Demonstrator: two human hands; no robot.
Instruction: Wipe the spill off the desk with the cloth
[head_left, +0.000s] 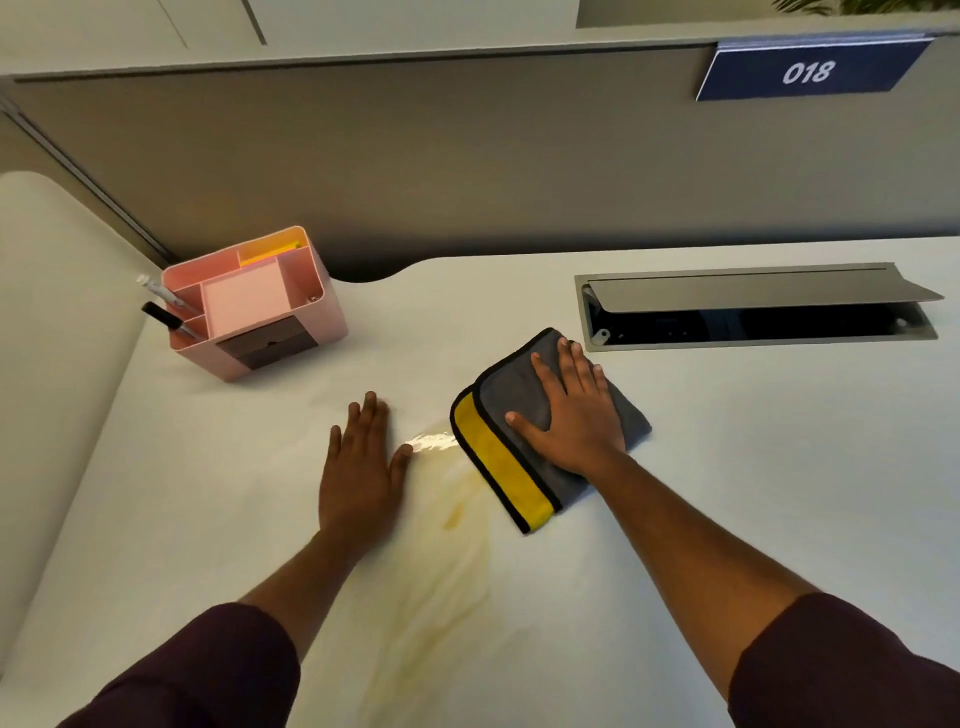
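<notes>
A folded grey cloth (623, 410) with a yellow underside and black trim lies on the white desk (753, 467). My right hand (571, 415) presses flat on top of it, fingers spread. A pale yellow spill (452, 525) streaks the desk just left of the cloth and runs down toward me. My left hand (361, 462) rests flat on the desk left of the spill, holding nothing.
A pink desk organiser (260, 306) with pens stands at the back left. An open cable hatch (753, 312) with a raised grey lid sits at the back right. A grey partition (467, 156) with a blue "018" sign (808, 70) runs behind the desk.
</notes>
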